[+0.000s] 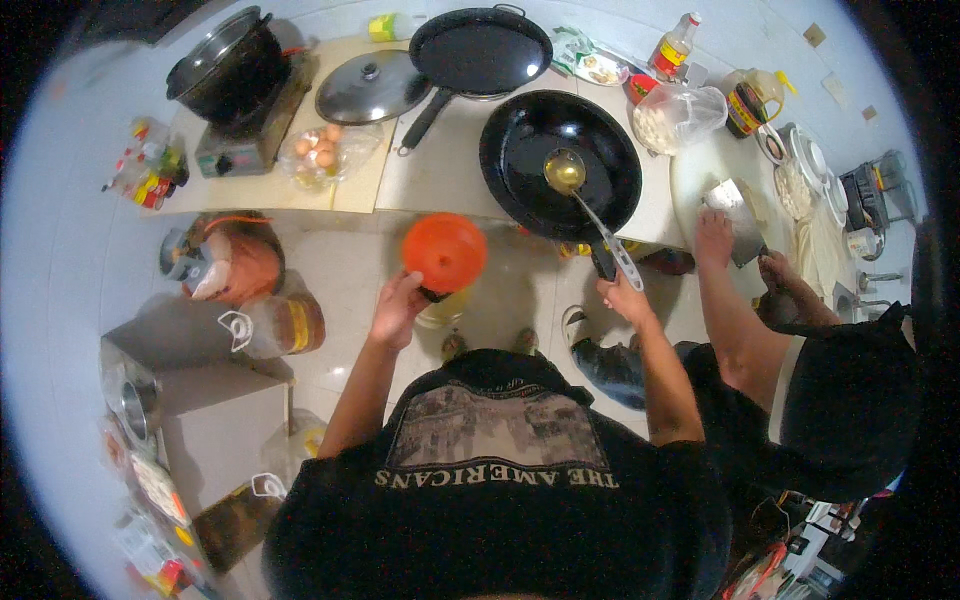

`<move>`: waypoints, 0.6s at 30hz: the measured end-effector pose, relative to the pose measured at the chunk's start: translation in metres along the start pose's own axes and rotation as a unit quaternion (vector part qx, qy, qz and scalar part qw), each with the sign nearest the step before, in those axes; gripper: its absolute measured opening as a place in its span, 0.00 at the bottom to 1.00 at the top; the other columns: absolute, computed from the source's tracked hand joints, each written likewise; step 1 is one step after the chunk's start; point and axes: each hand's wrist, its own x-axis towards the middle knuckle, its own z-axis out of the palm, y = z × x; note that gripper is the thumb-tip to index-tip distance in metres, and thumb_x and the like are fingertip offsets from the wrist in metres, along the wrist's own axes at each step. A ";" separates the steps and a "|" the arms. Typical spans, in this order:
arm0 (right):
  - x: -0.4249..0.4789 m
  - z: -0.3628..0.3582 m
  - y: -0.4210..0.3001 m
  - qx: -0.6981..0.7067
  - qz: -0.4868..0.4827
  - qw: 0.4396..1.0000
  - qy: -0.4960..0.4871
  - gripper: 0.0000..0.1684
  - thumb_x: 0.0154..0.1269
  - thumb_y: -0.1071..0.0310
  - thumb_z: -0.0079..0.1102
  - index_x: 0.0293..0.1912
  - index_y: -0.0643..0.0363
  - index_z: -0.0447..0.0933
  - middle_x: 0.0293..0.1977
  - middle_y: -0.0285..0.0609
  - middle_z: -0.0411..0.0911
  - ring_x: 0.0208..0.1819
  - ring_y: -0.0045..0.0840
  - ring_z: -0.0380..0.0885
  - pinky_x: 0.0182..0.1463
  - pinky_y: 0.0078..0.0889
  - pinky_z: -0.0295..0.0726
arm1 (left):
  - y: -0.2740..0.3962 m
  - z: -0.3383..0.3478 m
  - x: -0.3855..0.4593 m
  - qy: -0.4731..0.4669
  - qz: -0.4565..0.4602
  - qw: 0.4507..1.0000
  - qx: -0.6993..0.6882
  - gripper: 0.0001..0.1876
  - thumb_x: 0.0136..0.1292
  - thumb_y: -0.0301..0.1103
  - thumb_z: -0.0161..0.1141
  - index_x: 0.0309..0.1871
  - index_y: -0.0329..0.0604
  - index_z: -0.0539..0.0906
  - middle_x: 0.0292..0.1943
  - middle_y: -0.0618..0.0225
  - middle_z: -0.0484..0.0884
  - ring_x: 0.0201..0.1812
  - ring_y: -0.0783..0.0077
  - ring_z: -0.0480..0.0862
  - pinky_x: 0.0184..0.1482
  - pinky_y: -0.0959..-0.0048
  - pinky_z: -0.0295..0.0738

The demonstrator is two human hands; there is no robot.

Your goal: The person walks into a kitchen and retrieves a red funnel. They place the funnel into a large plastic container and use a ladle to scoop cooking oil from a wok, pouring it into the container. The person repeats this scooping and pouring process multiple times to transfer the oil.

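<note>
My left hand (397, 309) grips the rim of an orange plastic funnel or bowl (445, 253), held over the floor in front of the counter. Under it, partly hidden, is a pale yellowish container (441, 311). My right hand (626, 297) is closed around the handles of a black wok (517, 161) and a metal ladle (600, 225). The wok reaches over the counter's front edge. The ladle's bowl, with clear yellow liquid in it, rests inside the wok. Beyond the wok lies a flat black frying pan (480, 52), with a glass-and-metal lid (369, 86) at its left.
At the right a co-worker's hands (714, 238) hold a cleaver (739, 225) over a round board. Eggs in a bag (321, 150) and a black pot on a stove (251, 142) stand left. A large oil bottle (289, 326) is on the left below the counter.
</note>
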 end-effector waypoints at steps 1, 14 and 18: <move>0.002 0.002 -0.001 -0.005 -0.021 1.000 0.013 0.38 0.53 0.66 0.54 0.63 0.63 0.55 0.23 0.40 0.72 0.16 0.18 0.66 0.20 0.25 0.69 | -0.001 0.001 0.001 0.000 -0.011 1.000 0.012 0.22 0.64 0.37 0.52 0.57 0.33 0.67 0.48 0.59 0.77 0.47 0.68 0.79 0.52 0.70 0.73; 0.018 -0.014 0.006 -0.064 -0.122 0.989 0.045 0.47 0.50 0.51 0.67 0.63 0.63 0.57 0.59 0.53 0.64 0.62 0.34 0.61 0.65 0.34 0.58 | -0.025 0.031 0.018 -0.049 -0.055 0.996 0.052 0.25 0.59 0.42 0.57 0.56 0.35 0.69 0.48 0.60 0.78 0.47 0.66 0.80 0.53 0.67 0.73; 0.015 -0.018 0.016 0.084 -0.121 0.982 0.116 0.48 0.50 0.48 0.67 0.63 0.66 0.58 0.57 0.52 0.65 0.60 0.33 0.63 0.64 0.33 0.60 | -0.028 0.040 0.021 -0.057 -0.064 0.995 0.047 0.25 0.60 0.42 0.57 0.56 0.35 0.69 0.48 0.61 0.78 0.47 0.66 0.80 0.52 0.67 0.74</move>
